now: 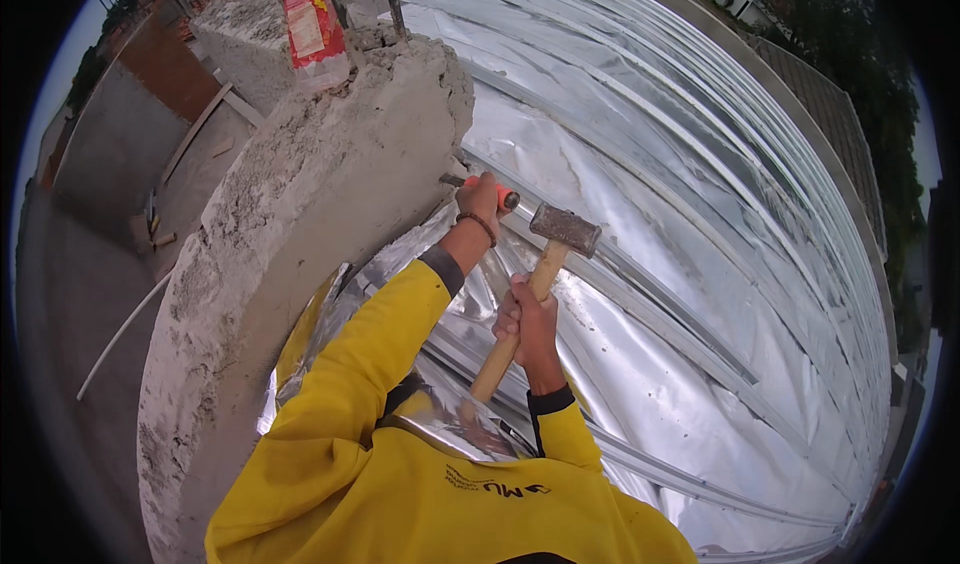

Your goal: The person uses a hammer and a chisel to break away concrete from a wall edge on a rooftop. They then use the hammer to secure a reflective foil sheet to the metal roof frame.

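In the head view, the left hand [480,200] wraps its grip around the orange handle of a chisel [501,195]; the fingers are pressed together on it. The chisel's metal end points left, at the side of a thick concrete wall [310,194], and its butt faces right. The right hand [530,316] has its grip closed around the wooden handle of a hammer [565,231], whose blocky metal head sits just beside the chisel's butt, with a small gap showing between them. A dark bracelet [477,222] circles the left wrist, above a yellow sleeve [385,314].

On top of the wall stands a red, crumpled packet-like wrapping [313,29] next to upright metal rods [393,2]; what it holds, I cannot tell. Left of the wall, a walled-in space holds wooden boards [193,136] and a pale, bent pipe [122,338]. To the right spreads shiny foil sheeting [630,209], crossed by long metal strips [690,329].
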Tool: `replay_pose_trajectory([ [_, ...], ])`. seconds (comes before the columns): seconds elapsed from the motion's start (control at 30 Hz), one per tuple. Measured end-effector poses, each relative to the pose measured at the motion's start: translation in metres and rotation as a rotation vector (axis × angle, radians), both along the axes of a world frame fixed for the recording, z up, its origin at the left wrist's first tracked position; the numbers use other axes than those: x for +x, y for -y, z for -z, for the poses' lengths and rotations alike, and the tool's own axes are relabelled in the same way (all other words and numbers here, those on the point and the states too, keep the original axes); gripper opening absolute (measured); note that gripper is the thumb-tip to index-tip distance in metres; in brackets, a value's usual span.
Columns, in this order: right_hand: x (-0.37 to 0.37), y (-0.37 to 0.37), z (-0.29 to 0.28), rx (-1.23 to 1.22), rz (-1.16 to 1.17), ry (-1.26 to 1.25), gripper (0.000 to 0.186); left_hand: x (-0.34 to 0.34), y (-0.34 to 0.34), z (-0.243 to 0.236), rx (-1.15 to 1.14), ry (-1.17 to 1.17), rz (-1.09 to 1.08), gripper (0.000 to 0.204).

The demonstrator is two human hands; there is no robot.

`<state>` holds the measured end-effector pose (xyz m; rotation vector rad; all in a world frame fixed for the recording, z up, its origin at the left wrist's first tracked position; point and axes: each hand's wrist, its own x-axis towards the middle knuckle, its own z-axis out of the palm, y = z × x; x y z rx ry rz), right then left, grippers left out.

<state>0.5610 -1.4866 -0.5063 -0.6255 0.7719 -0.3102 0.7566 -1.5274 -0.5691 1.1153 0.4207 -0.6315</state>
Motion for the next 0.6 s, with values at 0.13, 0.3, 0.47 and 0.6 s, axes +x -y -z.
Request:
replay_pose_trajectory([
  [0.13, -0.016, 0.036, -0.072, -0.414, 0.360, 0.280, 0.014, 0.002, 0.003, 0.016, -0.012, 0.033, 0.021, 0.014],
  [0.3, -0.031, 0.084, -0.123, -0.831, 0.717, 0.593, 0.024, 0.002, 0.007, 0.014, 0.000, 0.024, -0.052, 0.013],
  [0.47, 0.023, 0.001, 0.008, -0.138, 0.015, -0.054, 0.018, -0.005, 0.013, 0.016, 0.019, 0.061, -0.014, 0.012],
  [0.6, 0.004, 0.010, 0.010, -0.157, -0.122, -0.160, 0.019, -0.003, 0.002, 0.039, 0.056, 0.170, -0.046, 0.011],
])
